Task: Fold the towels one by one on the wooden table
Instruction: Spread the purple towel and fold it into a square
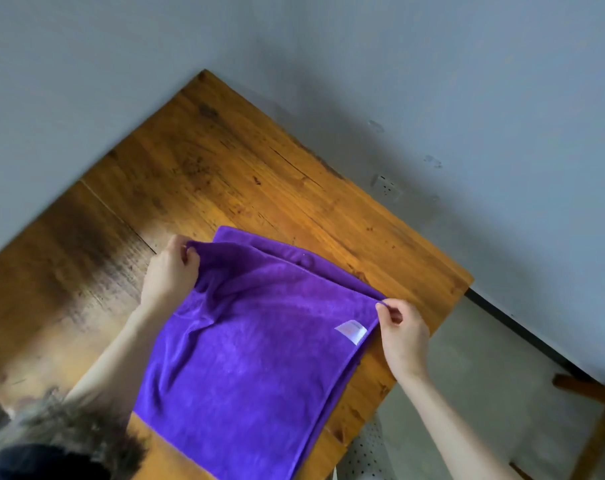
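Note:
A purple towel lies on the wooden table, doubled over so its upper layer sits a little short of the far edge of the layer beneath. A white label shows near its right side. My left hand pinches the upper layer's far left corner, lifted slightly off the table. My right hand pinches the far right corner at the table's right edge. The towel's near end runs out of the bottom of the view.
The table stands in a corner between grey walls. A wall socket sits low on the right wall. A wooden stool and a white perforated object stand on the floor to the right.

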Available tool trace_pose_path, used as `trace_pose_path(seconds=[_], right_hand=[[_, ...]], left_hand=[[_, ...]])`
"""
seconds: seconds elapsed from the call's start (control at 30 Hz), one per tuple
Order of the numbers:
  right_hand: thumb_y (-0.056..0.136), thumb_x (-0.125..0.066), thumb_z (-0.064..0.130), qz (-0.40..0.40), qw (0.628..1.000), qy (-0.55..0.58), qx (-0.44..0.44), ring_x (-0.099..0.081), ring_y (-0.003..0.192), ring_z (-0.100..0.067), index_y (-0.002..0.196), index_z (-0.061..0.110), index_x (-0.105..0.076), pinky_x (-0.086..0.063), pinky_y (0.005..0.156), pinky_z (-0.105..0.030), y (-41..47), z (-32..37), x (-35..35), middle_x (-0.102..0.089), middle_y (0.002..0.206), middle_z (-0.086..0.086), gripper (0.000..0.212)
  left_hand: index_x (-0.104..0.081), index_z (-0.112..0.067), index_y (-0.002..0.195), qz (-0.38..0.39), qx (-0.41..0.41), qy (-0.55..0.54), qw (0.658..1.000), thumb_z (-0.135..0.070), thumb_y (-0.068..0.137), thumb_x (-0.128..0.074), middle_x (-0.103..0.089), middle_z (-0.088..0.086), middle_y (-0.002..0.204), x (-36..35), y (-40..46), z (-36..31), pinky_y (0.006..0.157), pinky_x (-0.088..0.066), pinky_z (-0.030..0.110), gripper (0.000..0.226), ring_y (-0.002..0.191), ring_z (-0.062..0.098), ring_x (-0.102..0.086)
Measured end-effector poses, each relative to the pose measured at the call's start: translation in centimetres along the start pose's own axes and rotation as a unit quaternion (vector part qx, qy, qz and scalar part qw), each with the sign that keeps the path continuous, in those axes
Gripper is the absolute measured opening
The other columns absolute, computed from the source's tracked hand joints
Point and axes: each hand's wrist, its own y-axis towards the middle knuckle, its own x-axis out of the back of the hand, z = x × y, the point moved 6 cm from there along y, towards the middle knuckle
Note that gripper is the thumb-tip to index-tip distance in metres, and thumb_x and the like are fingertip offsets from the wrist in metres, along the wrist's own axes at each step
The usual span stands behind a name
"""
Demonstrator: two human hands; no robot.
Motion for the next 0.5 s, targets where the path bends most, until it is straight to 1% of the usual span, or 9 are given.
trace_pose_path(seconds=[0.07, 0.17, 0.23, 0.27, 0.3, 0.37, 0.43, 0.5], right_hand=[[0.087, -0.061, 0.010, -0.005, 1.000, -0.023, 0.006, -0.051, 0.084, -0.015, 0.090, 0.008, -0.066, -0.038, 0.079, -0.022, 0.6, 0.3, -0.2, -0.053, 0.091, 0.001, 0.005], [0.085, -0.063, 0.008, -0.008, 0.996, -0.081, 0.037, -0.047, 0.085, -0.013, 0.086, 0.007, -0.066, -0.032, 0.079, -0.015, 1.1, 0.6, -0.6, -0.048, 0.094, 0.000, 0.003], [0.086, -0.063, 0.009, 0.000, 0.993, -0.109, 0.046, -0.045, 0.087, -0.012, 0.087, 0.007, -0.065, -0.033, 0.078, -0.016, 1.2, 0.7, -0.8, -0.047, 0.097, -0.001, 0.004], [0.087, -0.062, 0.010, 0.007, 0.992, -0.114, 0.044, -0.044, 0.089, -0.012, 0.088, 0.008, -0.065, -0.034, 0.075, -0.014, 1.3, 0.7, -0.9, -0.046, 0.097, 0.000, 0.004], [0.088, -0.061, 0.012, 0.016, 0.992, -0.117, 0.042, -0.044, 0.089, -0.011, 0.089, 0.008, -0.064, -0.033, 0.070, -0.010, 1.4, 0.6, -1.0, -0.045, 0.098, 0.001, 0.005], [0.089, -0.060, 0.014, 0.033, 0.991, -0.124, 0.044, -0.044, 0.089, -0.010, 0.089, 0.010, -0.062, -0.032, 0.061, -0.003, 1.5, 0.6, -1.2, -0.045, 0.097, 0.002, 0.005], [0.089, -0.060, 0.016, 0.049, 0.989, -0.130, 0.051, -0.045, 0.088, -0.009, 0.089, 0.013, -0.061, -0.032, 0.058, -0.003, 1.7, 0.6, -1.3, -0.047, 0.096, 0.003, 0.004], [0.089, -0.060, 0.018, 0.062, 0.989, -0.122, 0.049, -0.047, 0.086, -0.008, 0.087, 0.016, -0.059, -0.032, 0.058, -0.003, 1.8, 0.6, -1.4, -0.047, 0.097, 0.004, 0.003]], left_hand=[[-0.057, -0.007, 0.110, 0.014, -0.006, -0.015, 1.000, -0.007, 0.090, -0.047, -0.066, 0.022, 0.095, -0.2, 1.5, -0.6, 0.079, -0.042, 0.038, 0.022, 0.093, 0.040, -0.058], [-0.062, -0.007, 0.105, 0.060, -0.026, -0.005, 0.998, -0.005, 0.089, -0.051, -0.066, 0.019, 0.095, -1.5, 3.2, -1.3, 0.081, -0.042, 0.035, 0.020, 0.094, 0.036, -0.059], [-0.065, -0.006, 0.098, 0.088, -0.052, -0.003, 0.995, -0.004, 0.086, -0.056, -0.065, 0.018, 0.095, -2.4, 3.9, -1.9, 0.082, -0.041, 0.034, 0.015, 0.092, 0.035, -0.058], [-0.066, -0.006, 0.094, 0.095, -0.074, 0.001, 0.993, -0.003, 0.085, -0.058, -0.063, 0.018, 0.096, -2.6, 4.2, -2.3, 0.083, -0.040, 0.033, 0.013, 0.093, 0.035, -0.057], [-0.067, -0.006, 0.091, 0.096, -0.099, 0.009, 0.990, -0.003, 0.084, -0.060, -0.061, 0.017, 0.100, -2.8, 4.5, -2.7, 0.086, -0.038, 0.032, 0.011, 0.096, 0.035, -0.055], [-0.068, -0.006, 0.088, 0.092, -0.151, 0.031, 0.984, -0.002, 0.082, -0.063, -0.059, 0.015, 0.110, -3.1, 5.0, -3.6, 0.093, -0.033, 0.033, 0.009, 0.103, 0.035, -0.050], [-0.069, -0.006, 0.086, 0.105, -0.191, 0.044, 0.975, 0.000, 0.080, -0.065, -0.057, 0.014, 0.120, -3.5, 5.3, -4.5, 0.097, -0.029, 0.031, 0.009, 0.107, 0.035, -0.049], [-0.070, -0.004, 0.085, 0.122, -0.207, 0.044, 0.970, 0.003, 0.079, -0.065, -0.057, 0.015, 0.120, -4.0, 5.3, -5.2, 0.093, -0.027, 0.025, 0.010, 0.108, 0.034, -0.049]])
